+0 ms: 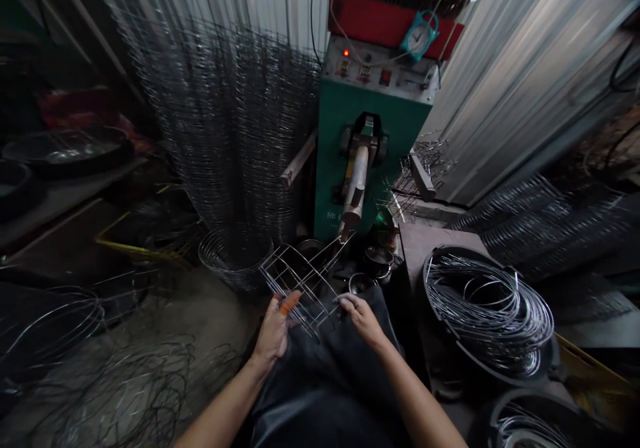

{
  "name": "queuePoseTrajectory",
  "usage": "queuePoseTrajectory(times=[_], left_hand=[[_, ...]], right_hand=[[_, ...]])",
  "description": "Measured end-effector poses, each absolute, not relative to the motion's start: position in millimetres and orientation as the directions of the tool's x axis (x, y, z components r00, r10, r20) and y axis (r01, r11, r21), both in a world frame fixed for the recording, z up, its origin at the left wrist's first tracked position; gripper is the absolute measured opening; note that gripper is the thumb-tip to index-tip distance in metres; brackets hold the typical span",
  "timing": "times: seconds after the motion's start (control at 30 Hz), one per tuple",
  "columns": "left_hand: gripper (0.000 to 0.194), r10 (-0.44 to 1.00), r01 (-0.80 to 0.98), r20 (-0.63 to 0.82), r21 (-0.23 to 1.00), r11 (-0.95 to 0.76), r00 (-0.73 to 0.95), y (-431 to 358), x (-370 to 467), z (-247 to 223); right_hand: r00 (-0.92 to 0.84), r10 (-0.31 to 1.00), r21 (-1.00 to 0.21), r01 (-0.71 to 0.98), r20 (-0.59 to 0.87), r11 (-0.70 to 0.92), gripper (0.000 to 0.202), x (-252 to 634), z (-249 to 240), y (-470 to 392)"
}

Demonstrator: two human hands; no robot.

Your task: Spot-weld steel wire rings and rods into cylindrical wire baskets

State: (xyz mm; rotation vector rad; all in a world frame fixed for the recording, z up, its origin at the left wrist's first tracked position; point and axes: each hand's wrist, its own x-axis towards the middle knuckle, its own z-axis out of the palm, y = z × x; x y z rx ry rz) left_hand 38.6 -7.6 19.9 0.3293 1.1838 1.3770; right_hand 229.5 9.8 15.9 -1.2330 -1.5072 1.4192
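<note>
Left grip (273, 330) holds wire frame (299, 281), right grip (361, 316) pinches its edge; frame could snag on metal arm (357, 183) just beyond both grips if either twists.

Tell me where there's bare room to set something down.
The floor looks bare left of the left hand, between the wire stack and the loose wire. The ledge strip behind the black tub looks bare too. It's crowded around the held wire rack, with round metal pieces below the green machine's arm.
</note>
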Motion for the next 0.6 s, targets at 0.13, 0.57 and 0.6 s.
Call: queuePoseTrajectory(times=[0.13, 0.57, 0.6], left_hand=[[0.038, 0.862, -0.559, -0.456, 0.784, 0.271, -0.222, -4.0, 36.1, 19.6], [0.041, 0.862, -0.566, -0.459, 0.778, 0.274, -0.215, 0.8, 34.7, 15.7], [0.041, 0.868, -0.562, -0.449, 0.783, 0.268, -0.212, 1.0, 34.6, 14.6]], right_hand=[[-0.27, 0.959, -0.985, 0.168, -0.085, -0.039, 0.041, 223.2, 17.0, 16.0], [-0.274, 0.958, -0.99, 0.128, -0.089, -0.055, 0.036, 219.3, 8.7, 17.9], [-0.274, 0.958, -0.99, 0.131, -0.088, -0.053, 0.036, 219.0, 8.2, 18.1]])
